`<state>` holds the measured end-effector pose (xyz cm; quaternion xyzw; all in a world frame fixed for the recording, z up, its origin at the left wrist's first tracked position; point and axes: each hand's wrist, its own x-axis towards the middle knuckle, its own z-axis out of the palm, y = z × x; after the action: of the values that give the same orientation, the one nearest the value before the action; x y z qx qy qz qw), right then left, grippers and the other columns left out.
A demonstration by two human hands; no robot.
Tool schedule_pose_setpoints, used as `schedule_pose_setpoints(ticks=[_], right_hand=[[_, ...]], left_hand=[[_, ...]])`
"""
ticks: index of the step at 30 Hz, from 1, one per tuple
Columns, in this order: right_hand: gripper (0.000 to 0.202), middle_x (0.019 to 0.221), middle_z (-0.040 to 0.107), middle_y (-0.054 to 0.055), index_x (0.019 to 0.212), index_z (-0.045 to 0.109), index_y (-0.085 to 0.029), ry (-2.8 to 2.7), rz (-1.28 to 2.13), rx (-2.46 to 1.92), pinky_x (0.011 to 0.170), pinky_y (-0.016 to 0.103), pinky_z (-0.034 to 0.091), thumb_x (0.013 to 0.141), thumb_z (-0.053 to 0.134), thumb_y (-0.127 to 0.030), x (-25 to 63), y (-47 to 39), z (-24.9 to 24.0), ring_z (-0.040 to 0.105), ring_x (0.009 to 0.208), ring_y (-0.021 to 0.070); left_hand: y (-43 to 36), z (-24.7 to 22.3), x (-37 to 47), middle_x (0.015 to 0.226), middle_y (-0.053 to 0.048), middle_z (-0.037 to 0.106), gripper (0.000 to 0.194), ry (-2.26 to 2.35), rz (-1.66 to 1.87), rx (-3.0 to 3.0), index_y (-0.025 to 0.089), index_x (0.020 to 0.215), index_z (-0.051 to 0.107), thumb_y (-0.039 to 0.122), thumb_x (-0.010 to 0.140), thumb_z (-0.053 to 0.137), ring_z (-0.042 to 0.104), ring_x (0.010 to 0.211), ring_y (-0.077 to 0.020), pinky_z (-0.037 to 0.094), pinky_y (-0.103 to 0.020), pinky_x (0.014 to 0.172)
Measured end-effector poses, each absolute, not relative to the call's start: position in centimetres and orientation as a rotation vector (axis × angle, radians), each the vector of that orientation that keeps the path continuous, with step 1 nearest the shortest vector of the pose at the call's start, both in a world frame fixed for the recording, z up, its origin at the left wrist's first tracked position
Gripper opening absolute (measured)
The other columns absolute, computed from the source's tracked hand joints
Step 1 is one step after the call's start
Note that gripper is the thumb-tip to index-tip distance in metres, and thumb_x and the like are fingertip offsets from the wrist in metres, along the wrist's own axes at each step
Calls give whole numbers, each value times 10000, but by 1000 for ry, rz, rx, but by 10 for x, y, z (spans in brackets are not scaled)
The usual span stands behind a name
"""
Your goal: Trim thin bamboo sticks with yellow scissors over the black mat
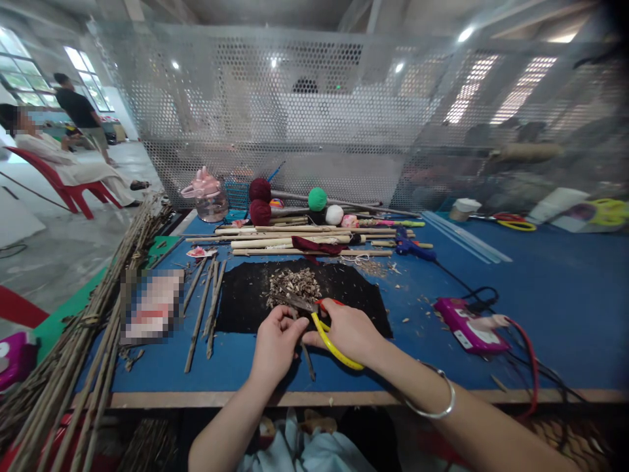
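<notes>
A see-through mesh screen (236,118) stands behind the far side of my work. In front of it spreads the blue surface (565,282). Along my left runs a thick bundle of long, rough sticks (132,262), reaching past the near edge. A black cloth (240,288) lies flat before me, and beyond it pale rods (265,243) are laid crosswise. Left of the cloth sit a few shorter brown sticks (195,316), side by side. To my right is a purple power strip (466,324) with a red cord plugged in, and farther back a blue glue gun (413,248).

On the cloth, a heap of wood chips (295,282) lies just beyond my fingers. My right grip (348,331) is wrapped around the yellow and red handles of the cutters (322,331), whose blades point left over the near side of the heap. Behind the rods rest balls of yarn, among them a green one (317,199) and a white one (335,215). My left grip (285,334) is pinched closed on a thin stick (308,362), its lower end poking out toward me between my hands. Whether the blades touch it, I cannot tell.
</notes>
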<state>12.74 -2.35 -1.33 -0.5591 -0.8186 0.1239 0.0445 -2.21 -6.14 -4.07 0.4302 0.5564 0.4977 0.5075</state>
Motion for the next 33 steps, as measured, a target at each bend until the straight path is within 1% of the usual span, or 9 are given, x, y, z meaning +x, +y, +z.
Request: schedule_pose_setpoints(ticks=[2, 4, 6, 9, 13, 19, 25, 30, 33], right_hand=[[560, 767, 637, 56, 848, 507, -199, -2492, 365, -1739, 539, 257, 311, 640, 450, -716, 127, -22, -14, 614, 718, 236], [547, 771, 637, 59, 855, 510, -202, -2479, 356, -1759, 551, 262, 319, 656, 443, -707, 127, -21, -14, 613, 722, 235], [534, 774, 635, 58, 855, 511, -206, -2472, 366, -1772, 553, 260, 320, 657, 455, -698, 126, -21, -13, 610, 713, 228], [523, 772, 623, 56, 854, 504, -202, -2467, 406, -1764, 557, 256, 321, 631, 512, -676, 126, -23, -10, 599, 706, 220], [555, 836, 586, 66, 879, 486, -179, -2456, 491, -1601, 608, 255, 348, 580, 600, -632, 126, -24, -7, 563, 752, 198], [606, 847, 551, 69, 877, 482, -166, -2483, 525, -1551, 646, 275, 353, 531, 631, -640, 124, -20, -8, 528, 774, 196], [616, 864, 549, 62, 899, 480, -172, -2490, 453, -1519, 660, 286, 347, 519, 646, -627, 123, -20, -4, 520, 796, 210], [604, 889, 539, 68, 911, 495, -164, -2488, 469, -1563, 694, 296, 347, 515, 677, -581, 122, -21, -5, 522, 832, 222], [596, 888, 538, 65, 912, 495, -165, -2487, 460, -1553, 696, 293, 349, 526, 670, -584, 121, -21, -7, 524, 832, 216]], left_hand=[[-62, -41, -23, 482, 71, 470, 292, 1311, 1210, 1029, 152, 842, 538, 403, 698, 576, 360, 337, -40, 328, -142, 309], [-63, -41, -25, 534, 44, 506, 342, 1256, 1221, 1012, 139, 921, 559, 420, 728, 537, 394, 378, -47, 358, -148, 335], [-63, -41, -26, 583, 17, 538, 373, 1209, 1219, 998, 127, 961, 567, 426, 747, 510, 422, 415, -53, 378, -151, 361], [-63, -41, -26, 590, 6, 547, 359, 1186, 1200, 1006, 118, 927, 576, 420, 743, 517, 432, 437, -56, 390, -153, 376], [-63, -42, -25, 606, 2, 560, 309, 1184, 1166, 1051, 126, 867, 573, 404, 742, 523, 451, 458, -62, 402, -155, 385], [-63, -43, -24, 604, 3, 567, 303, 1198, 1185, 1018, 129, 834, 577, 412, 740, 528, 458, 447, -62, 391, -149, 372], [-64, -42, -22, 592, 1, 578, 326, 1222, 1245, 931, 129, 843, 572, 428, 712, 559, 480, 444, -71, 403, -154, 366], [-64, -41, -23, 600, -6, 583, 330, 1201, 1262, 919, 128, 775, 560, 449, 699, 567, 475, 432, -66, 399, -156, 368], [-63, -40, -23, 597, 2, 578, 321, 1191, 1252, 927, 131, 782, 559, 442, 704, 563, 464, 421, -60, 391, -153, 367]])
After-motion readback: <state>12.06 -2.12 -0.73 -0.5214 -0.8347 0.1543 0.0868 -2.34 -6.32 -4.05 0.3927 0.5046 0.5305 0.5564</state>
